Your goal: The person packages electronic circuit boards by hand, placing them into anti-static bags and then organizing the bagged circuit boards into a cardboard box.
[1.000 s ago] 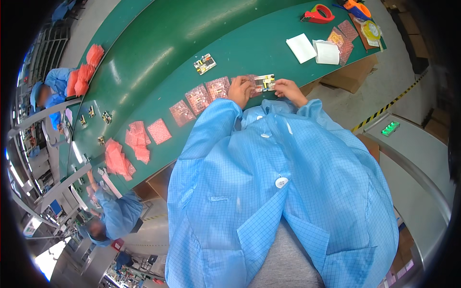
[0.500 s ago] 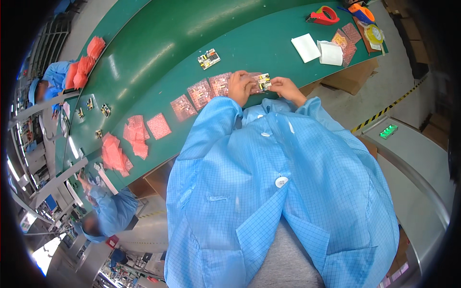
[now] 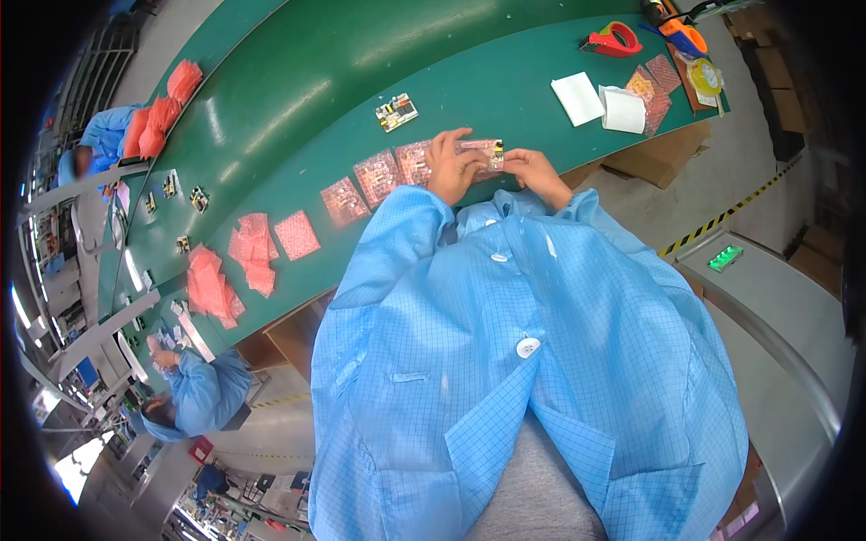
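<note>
My left hand [image 3: 453, 169] is closed at the thumb side on a pink bubble-wrap bag [image 3: 476, 146], its upper fingers partly raised. From the right, my right hand [image 3: 538, 173] pinches the edge of a small circuit board [image 3: 497, 157], which sits between the two hands. Much of the board is covered by the bag and my fingers, so how deep it lies in the bag is hard to make out. Beside my left hand lie packed bubble-wrap bags [image 3: 376, 174] in a row. A bare circuit board [image 3: 397, 112] rests farther back on the green table [image 3: 487, 99].
Flat pink bags [image 3: 298, 235] and a pile of pink bags [image 3: 211, 287] lie to the left, with several small boards [image 3: 198, 199] beyond. White pads [image 3: 577, 99], a red tape dispenser [image 3: 613, 40] and yellow tape [image 3: 704, 77] stand right. Co-workers [image 3: 203, 388] sit at left.
Less of the circuit board shows between my hands now, and it has shifted under the pink bag. My left fingers have lifted and spread a little. The co-worker at lower left has moved slightly.
</note>
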The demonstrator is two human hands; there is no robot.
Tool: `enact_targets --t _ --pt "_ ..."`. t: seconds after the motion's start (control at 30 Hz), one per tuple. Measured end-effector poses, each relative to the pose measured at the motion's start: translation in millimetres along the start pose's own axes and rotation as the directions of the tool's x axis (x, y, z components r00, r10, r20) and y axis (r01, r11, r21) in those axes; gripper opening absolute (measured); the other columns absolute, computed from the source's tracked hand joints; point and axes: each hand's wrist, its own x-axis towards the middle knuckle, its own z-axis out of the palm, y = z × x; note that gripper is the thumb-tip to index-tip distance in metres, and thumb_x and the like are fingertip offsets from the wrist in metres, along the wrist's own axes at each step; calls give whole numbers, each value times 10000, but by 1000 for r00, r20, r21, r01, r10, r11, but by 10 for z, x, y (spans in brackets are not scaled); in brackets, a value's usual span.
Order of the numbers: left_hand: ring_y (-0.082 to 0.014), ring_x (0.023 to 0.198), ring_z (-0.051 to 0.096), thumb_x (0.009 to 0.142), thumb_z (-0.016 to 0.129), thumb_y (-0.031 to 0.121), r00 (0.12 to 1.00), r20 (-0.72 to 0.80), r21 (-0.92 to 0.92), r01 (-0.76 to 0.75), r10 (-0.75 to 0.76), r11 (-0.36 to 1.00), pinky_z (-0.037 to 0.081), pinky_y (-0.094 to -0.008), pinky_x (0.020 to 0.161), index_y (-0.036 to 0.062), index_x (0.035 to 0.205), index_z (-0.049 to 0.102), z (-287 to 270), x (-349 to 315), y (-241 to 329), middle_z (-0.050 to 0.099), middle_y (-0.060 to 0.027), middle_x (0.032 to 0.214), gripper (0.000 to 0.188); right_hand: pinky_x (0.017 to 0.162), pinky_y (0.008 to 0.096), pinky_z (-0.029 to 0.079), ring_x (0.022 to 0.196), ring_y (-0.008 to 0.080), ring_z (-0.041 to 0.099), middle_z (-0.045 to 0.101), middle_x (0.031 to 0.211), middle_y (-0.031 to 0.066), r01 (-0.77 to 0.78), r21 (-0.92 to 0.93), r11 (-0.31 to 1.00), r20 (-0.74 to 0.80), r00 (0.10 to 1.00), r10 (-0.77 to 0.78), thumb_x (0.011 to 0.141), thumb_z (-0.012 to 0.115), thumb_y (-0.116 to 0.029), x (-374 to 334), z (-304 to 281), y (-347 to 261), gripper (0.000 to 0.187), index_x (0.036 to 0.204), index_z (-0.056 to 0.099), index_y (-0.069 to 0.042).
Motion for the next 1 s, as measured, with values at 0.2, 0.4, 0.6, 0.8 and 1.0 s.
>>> enact_targets --t 0.2,0.4,0.6,0.8,1.0 --pt "-359 1285 377 730 769 183 999 0 -54 -42 42 998 290 -486 1065 185 858 752 -44 53 60 497 -84 1372 130 505 209 383 566 59 501 651 815 6 24 85 996 140 989 -36 884 643 -151 22 89 -113 214 1049 668 -17" --pt "-350 1307 388 852 709 216 967 -225 -194 76 -120 978 324 -466 1081 122 1191 613 -46 80 132 489 -153 1381 364 571 208 428 619 66 526 643 850 14 -20 188 982 109 994 0 906 623 -165 17 14 -2 259 1116 636 -15" --pt "-166 1060 583 973 554 178 722 346 -801 560 -600 211 517 -309 789 25 1319 423 118 -130 -81 566 -115 1246 401 749 256 520 780 137 626 663 967 63 -84 320 944 171 985 29 929 635 -237 68 166 -117 280 1093 640 -10" --pt "-215 1009 635 986 528 233 524 580 -614 784 -624 88 573 -340 742 64 1292 376 -129 -135 81 577 -111 1198 381 738 308 532 827 202 660 683 942 97 148 -164 975 152 981 -123 895 692 -283 447 223 -24 381 1093 624 35" --pt "-219 815 678 927 564 105 598 194 -713 631 -778 308 571 -311 660 -33 1033 614 -795 -855 -584 681 -140 948 181 783 392 524 880 308 660 682 983 165 303 -604 737 241 951 -194 754 774 -308 946 -50 -46 405 1049 683 -46"
